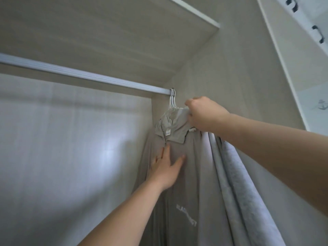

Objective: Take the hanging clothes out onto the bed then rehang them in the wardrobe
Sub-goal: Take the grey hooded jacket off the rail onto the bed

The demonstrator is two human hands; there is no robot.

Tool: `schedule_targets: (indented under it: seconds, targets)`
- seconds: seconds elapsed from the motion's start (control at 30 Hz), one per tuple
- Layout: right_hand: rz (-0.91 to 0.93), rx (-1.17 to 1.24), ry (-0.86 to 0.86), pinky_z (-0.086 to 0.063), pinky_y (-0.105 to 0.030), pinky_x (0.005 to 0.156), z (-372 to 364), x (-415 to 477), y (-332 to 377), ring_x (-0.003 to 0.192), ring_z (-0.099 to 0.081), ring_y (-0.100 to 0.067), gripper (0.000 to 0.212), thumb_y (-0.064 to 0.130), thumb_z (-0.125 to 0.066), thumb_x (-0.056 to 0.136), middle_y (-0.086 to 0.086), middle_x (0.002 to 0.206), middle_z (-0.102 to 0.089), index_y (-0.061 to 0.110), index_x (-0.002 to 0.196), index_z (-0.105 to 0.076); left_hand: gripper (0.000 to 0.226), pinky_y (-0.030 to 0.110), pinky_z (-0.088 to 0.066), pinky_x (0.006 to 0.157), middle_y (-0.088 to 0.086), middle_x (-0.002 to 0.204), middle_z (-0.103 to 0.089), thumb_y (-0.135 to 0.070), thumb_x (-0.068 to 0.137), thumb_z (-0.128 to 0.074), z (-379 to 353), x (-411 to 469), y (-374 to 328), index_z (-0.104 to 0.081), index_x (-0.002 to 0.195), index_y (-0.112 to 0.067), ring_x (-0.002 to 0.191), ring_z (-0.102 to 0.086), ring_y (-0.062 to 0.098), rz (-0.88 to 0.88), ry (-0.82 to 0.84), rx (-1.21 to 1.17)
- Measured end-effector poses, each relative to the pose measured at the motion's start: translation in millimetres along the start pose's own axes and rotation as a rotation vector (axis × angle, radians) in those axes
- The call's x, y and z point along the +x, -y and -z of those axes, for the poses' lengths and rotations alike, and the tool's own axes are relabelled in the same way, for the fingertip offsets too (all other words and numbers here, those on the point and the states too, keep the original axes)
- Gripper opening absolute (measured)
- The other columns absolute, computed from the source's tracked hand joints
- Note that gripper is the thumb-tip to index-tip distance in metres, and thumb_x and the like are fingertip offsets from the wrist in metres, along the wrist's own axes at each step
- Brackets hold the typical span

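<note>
Several white hangers (172, 101) hook over the right end of a silver wardrobe rail (85, 75). From them hang grey clothes bunched against the right wall: a grey collared shirt (188, 192) with white lettering in front and lighter grey garments (230, 174) behind it. My right hand (204, 114) is closed over the shoulders of the garments and hangers just below the hooks. My left hand (166, 166) lies flat with fingers spread on the front of the grey shirt, below its collar.
The wardrobe's pale shelf (106, 32) sits overhead, its back panel (62, 139) to the left and side wall (239, 77) to the right. A white door frame (284, 59) and dark wall hooks (317, 34) are at the upper right.
</note>
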State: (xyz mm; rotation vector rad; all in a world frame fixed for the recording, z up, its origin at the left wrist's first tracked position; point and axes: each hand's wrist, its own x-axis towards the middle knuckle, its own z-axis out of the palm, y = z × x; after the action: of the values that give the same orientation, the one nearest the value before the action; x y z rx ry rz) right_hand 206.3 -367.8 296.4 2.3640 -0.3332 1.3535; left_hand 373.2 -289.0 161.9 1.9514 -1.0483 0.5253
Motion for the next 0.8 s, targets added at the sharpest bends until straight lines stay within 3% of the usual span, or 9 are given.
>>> schedule_targets:
  seconds: [0.1,0.2,0.37,0.67,0.8]
  targets:
    - [-0.087,-0.008,0.043,-0.036,-0.035,0.065,2.5,9.1,6.1,0.079,-0.051,-0.037,0.013,-0.001,-0.045,0.086,-0.012,0.079,-0.044,0.010,0.083,-0.039,0.088,0.043,-0.013,0.123,-0.005,0.167,-0.009,-0.073,0.090,-0.042,-0.3,1.8,-2.2,-0.002,0.159,-0.036,0.153,-0.011,0.025,-0.019,0.046,-0.078]
    - [-0.142,0.009,0.067,-0.038,-0.036,0.066,-0.3,14.7,13.6,0.074,-0.045,-0.034,0.023,-0.005,-0.043,0.086,-0.007,0.070,-0.033,0.012,0.073,-0.033,0.086,0.041,-0.014,0.124,-0.006,0.168,-0.007,-0.070,0.093,-0.042,-2.2,-2.6,-1.7,-0.004,0.159,-0.032,0.153,-0.013,0.022,-0.050,0.064,-0.088]
    - [-0.206,0.010,0.001,-0.039,-0.037,0.067,-11.1,18.1,22.7,0.075,-0.046,-0.034,0.016,-0.004,-0.044,0.085,-0.007,0.072,-0.036,0.011,0.082,-0.040,0.082,0.034,-0.011,0.123,-0.007,0.167,-0.008,-0.066,0.095,-0.043,-1.1,-8.9,5.4,-0.008,0.160,-0.031,0.153,-0.012,0.016,-0.082,0.072,-0.107]
    - [-0.264,0.175,-0.179,-0.035,-0.037,0.068,-25.1,26.3,16.1,0.074,-0.043,-0.035,0.002,0.007,-0.043,0.089,-0.011,0.080,-0.042,0.008,0.088,-0.042,0.081,0.034,-0.012,0.122,-0.006,0.167,-0.007,-0.066,0.094,-0.043,8.0,-2.0,15.1,-0.006,0.159,-0.035,0.153,-0.012,0.020,-0.088,0.056,-0.107]
    - [-0.263,0.186,-0.291,-0.036,-0.037,0.066,-21.3,30.0,11.0,0.076,-0.046,-0.038,0.012,0.010,-0.043,0.093,-0.018,0.092,-0.056,0.006,0.102,-0.050,0.077,0.043,-0.013,0.122,-0.007,0.167,-0.001,-0.068,0.094,-0.039,18.4,1.4,20.2,-0.006,0.158,-0.038,0.153,-0.004,0.024,-0.103,-0.097,0.039]
